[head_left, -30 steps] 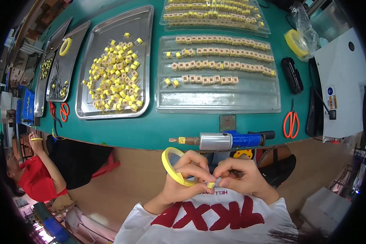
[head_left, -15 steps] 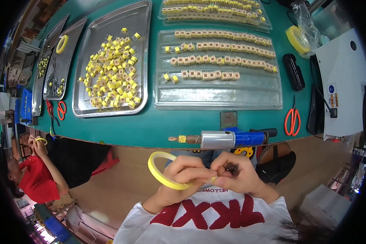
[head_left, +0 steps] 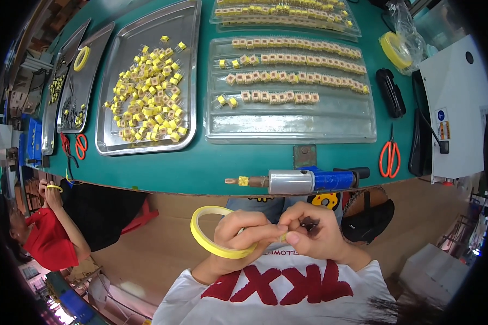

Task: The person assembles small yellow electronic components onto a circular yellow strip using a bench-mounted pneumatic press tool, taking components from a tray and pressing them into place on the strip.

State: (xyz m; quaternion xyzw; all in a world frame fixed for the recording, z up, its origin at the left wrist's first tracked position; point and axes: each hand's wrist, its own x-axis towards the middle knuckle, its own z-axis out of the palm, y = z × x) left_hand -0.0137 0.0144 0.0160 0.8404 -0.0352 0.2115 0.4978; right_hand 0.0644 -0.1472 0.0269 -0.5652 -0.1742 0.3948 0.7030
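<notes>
A roll of yellow tape point(head_left: 201, 238) hangs around the fingers of my left hand point(head_left: 241, 234), which is closed. Its fingertips meet those of my right hand point(head_left: 321, 237) in front of the white shirt. Between the touching fingertips shows a small yellow piece point(head_left: 283, 237), mostly hidden, so its kind is unclear. My right hand is curled, with small dark pieces point(head_left: 309, 225) in its palm. Just beyond the hands, a blue and silver power tool point(head_left: 291, 183) lies along the table edge, yellow tape around its tip.
On the green table point(head_left: 146, 170) stand a metal tray point(head_left: 106, 132) of yellow-taped small coils and a clear plastic tray point(head_left: 293, 131) with rows of them. Orange-handled scissors point(head_left: 389, 157) lie at right, near a white machine point(head_left: 453, 108). A co-worker in red point(head_left: 49, 238) sits at left.
The tape roll has shifted slightly left and down with my left hand. My right thumb and fingers have moved a little at the small yellow piece; both hands stay together.
</notes>
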